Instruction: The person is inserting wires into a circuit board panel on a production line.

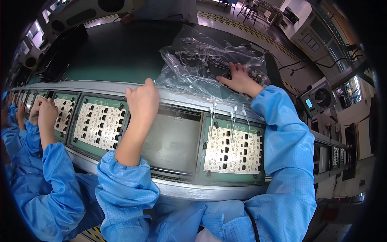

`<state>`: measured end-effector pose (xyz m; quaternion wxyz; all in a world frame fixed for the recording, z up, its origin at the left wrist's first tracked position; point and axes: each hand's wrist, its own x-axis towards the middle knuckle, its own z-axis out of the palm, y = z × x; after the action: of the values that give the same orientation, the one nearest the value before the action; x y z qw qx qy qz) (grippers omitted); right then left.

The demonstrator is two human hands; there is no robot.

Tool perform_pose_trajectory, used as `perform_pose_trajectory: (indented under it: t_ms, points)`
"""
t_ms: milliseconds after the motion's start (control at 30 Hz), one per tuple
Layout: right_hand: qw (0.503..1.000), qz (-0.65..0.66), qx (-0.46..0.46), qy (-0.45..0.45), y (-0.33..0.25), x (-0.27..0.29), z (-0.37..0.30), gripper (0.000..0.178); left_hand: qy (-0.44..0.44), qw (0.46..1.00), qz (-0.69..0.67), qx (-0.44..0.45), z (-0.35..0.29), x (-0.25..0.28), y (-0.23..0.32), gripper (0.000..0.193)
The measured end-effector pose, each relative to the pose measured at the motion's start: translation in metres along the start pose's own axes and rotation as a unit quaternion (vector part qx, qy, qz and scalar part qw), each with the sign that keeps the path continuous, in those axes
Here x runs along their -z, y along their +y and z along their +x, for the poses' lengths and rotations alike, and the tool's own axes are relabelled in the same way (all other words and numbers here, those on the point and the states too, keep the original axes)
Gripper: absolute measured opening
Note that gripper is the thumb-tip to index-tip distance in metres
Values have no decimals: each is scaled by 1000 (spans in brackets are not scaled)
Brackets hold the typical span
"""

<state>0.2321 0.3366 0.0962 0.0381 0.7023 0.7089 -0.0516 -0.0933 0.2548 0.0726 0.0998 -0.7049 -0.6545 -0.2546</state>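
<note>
My right hand [241, 80] lies on a clear plastic bag [189, 76], fingers spread over the thin white cables inside it. Several white cables [232, 117] with small connectors hang over the metal rail below the bag, down onto a circuit board panel [238, 151] in a green fixture [209, 177]. That panel is pale, with rows of black components. My left hand [143, 99] is closed above the rail, beside the bag's left edge. Its fingers curl away from view, so whatever they hold, if anything, is hidden.
A bare metal plate [175, 137] lies between the near fixture and another panel [98, 125] to the left. Co-workers in blue sleeves [60, 177] work along the line at left. Beyond the rail runs a dark green surface [117, 56]. A fan unit [318, 97] stands at right.
</note>
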Motion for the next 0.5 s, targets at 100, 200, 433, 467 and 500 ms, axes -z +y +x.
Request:
perform_pose_trajectory:
  t_ms: [100, 200, 433, 467, 500]
  points:
    - [996, 26, 44, 76, 13, -14, 15, 86, 19, 1000, 4, -4, 0, 3, -3, 11]
    - [978, 18, 123, 168, 78, -30, 69, 69, 33, 999, 1, -21, 3, 0, 4, 10]
    - [995, -48, 85, 26, 72, 35, 85, 79, 18, 999, 11, -45, -3, -10, 7, 10]
    - [996, -48, 78, 24, 82, 41, 83, 79, 15, 999, 7, -50, -2, -10, 10, 10]
    - [996, -80, 41, -24, 92, 46, 80, 90, 28, 998, 1, -59, -1, -8, 12, 10]
